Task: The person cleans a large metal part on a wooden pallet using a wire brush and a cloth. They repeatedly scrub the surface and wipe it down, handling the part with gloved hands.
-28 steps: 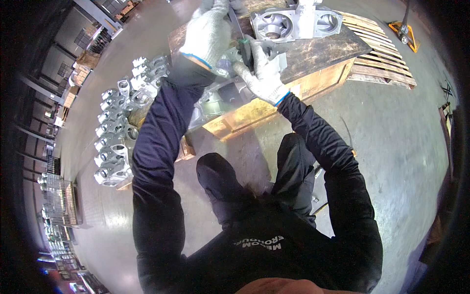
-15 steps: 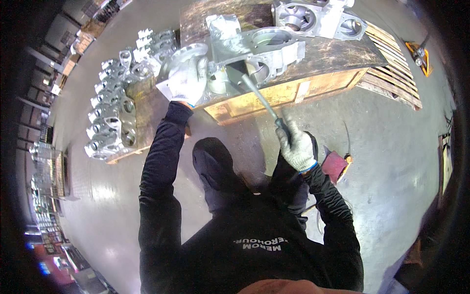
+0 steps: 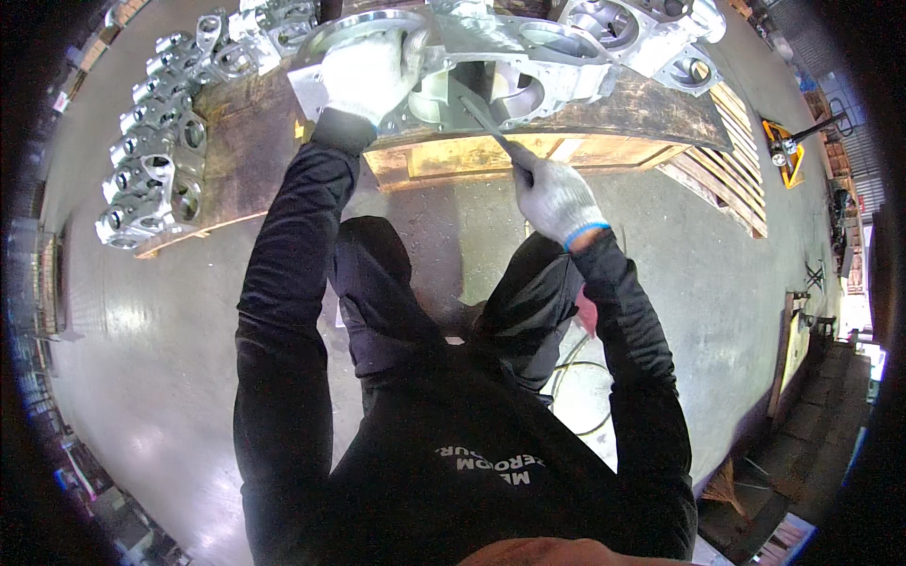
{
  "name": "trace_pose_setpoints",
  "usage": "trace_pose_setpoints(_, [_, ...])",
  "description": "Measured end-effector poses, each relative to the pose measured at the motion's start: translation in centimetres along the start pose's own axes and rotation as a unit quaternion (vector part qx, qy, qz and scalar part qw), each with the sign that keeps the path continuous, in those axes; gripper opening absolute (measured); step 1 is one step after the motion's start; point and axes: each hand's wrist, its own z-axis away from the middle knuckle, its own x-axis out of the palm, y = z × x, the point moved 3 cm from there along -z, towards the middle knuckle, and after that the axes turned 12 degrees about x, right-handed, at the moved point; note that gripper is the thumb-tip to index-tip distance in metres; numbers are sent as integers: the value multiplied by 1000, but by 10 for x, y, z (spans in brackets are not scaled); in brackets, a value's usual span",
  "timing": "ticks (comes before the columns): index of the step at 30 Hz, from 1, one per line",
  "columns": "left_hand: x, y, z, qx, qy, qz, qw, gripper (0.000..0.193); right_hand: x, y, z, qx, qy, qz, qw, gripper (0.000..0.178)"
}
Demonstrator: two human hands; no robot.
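My right hand [image 3: 559,200], in a white knit glove with a blue cuff edge, is closed round the handle end of a long, slim grey file [image 3: 487,119]. The file slants up and to the left, its far end at an opening in a silvery metal casting [image 3: 576,83]. That casting has several round bores and lies at the near edge of a wooden crate [image 3: 642,113]. My left hand [image 3: 366,83], also in a white glove, grips the casting's round flange at its left end. Glare on that glove washes out some of the fingers.
Several similar castings [image 3: 156,170] stand in rows on a wooden surface [image 3: 247,141] at the left. Another casting [image 3: 651,42] lies at the back right. A slatted pallet [image 3: 722,174], an orange pallet jack [image 3: 783,151] and a looped hose [image 3: 559,377] are on the floor.
The view has shifted, so the crate and castings sit higher in it. My right hand has moved up and left toward the casting with the file. My left hand keeps its hold on the flange.
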Motion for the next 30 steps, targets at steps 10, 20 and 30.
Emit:
trace_pose_setpoints(10, [-21, 2, -8, -46, -119, 44, 991, 52, 15, 1, -3, 13, -15, 32, 999, 37])
trace_pose_setpoints(20, [-39, 0, -2, -58, -160, 74, 983, 59, -14, 20, 15, -18, -89, 45, 995, 40])
trace_pose_setpoints(30, [-25, -16, -2, -31, -191, 45, 980, 67, 27, 24, -13, -3, -52, -51, 997, 42])
